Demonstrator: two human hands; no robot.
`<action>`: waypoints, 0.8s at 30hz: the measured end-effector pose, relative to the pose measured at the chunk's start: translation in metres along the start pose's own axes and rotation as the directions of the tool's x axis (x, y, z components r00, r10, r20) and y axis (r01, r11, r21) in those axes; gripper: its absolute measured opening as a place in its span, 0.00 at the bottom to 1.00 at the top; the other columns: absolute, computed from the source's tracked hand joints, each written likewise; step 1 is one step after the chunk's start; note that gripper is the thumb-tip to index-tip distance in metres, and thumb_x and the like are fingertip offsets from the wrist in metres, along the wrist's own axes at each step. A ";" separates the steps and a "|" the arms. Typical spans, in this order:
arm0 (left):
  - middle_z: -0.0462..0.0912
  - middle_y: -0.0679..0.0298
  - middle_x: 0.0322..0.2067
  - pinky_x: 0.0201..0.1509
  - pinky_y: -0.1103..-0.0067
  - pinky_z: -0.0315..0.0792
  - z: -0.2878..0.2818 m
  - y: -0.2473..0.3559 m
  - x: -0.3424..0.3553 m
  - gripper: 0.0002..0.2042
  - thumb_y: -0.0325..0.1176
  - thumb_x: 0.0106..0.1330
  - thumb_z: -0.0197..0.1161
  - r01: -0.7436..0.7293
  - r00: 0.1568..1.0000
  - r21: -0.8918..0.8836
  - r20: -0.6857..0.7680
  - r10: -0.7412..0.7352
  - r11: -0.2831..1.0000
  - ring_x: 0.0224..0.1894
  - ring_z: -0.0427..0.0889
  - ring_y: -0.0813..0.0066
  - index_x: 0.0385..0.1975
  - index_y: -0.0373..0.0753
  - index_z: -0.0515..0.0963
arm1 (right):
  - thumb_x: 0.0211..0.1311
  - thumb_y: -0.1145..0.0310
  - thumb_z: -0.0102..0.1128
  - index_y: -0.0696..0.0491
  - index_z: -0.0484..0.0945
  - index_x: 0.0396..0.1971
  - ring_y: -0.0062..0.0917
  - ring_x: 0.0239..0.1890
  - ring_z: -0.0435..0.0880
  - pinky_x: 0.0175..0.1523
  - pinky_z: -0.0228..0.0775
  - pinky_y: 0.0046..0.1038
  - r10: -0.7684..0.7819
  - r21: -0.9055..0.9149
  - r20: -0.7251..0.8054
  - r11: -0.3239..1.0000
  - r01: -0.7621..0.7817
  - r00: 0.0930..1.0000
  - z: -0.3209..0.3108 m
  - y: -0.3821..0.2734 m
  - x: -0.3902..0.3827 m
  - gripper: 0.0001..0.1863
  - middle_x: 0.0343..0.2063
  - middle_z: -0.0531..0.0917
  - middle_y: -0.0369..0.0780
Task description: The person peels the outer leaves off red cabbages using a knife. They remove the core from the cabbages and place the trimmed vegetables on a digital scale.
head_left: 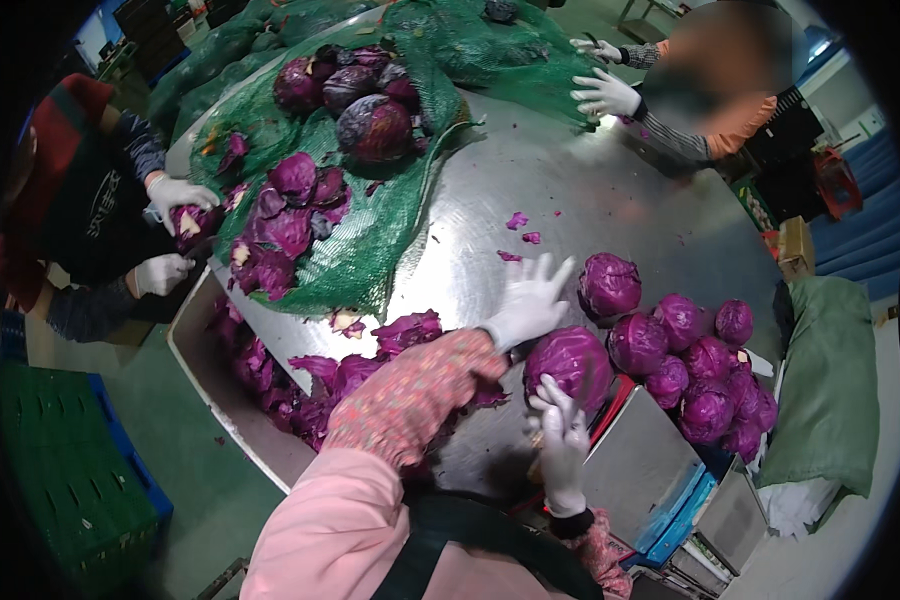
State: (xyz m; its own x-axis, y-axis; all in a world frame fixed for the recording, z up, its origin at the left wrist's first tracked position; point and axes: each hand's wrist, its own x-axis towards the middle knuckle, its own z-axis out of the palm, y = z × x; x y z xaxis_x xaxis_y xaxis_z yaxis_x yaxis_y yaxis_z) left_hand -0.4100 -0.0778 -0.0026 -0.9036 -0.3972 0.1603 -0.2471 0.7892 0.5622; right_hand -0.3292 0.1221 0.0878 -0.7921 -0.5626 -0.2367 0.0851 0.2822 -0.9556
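While the left hand (530, 300) hovers spread, the right hand (562, 435) grips a round, glossy purple cabbage (568, 364).

A round, shiny steel table (580, 190) carries everything, its raised rim curving along the near left side. Spread over its far left part lies green mesh netting (370, 240), bearing whole red cabbages (375, 125) and torn purple leaves (290, 215). On the bare metal lie a few small purple scraps (518, 220), a heap of loose trimmed leaves (340, 375) by the near rim, and a cluster of trimmed cabbage heads (690, 365) at the right.
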 end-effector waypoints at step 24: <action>0.83 0.53 0.42 0.51 0.70 0.74 -0.255 -0.273 -0.062 0.14 0.39 0.70 0.59 0.001 0.658 -0.474 -0.663 -0.357 0.881 0.46 0.83 0.56 0.42 0.33 0.81 | 0.77 0.48 0.42 0.58 0.66 0.63 0.22 0.26 0.84 0.21 0.72 0.20 0.045 0.317 0.462 0.924 -0.213 0.886 0.245 -0.103 0.220 0.30 0.42 0.82 0.41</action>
State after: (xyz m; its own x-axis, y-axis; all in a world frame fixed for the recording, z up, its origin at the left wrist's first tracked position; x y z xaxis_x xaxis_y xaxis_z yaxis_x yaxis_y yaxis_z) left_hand -0.1974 -0.3876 0.0408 -0.2744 -0.8537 0.4426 -0.0526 0.4729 0.8795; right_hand -0.3638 -0.2210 0.0909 -0.4183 -0.8446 -0.3340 0.4391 0.1339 -0.8884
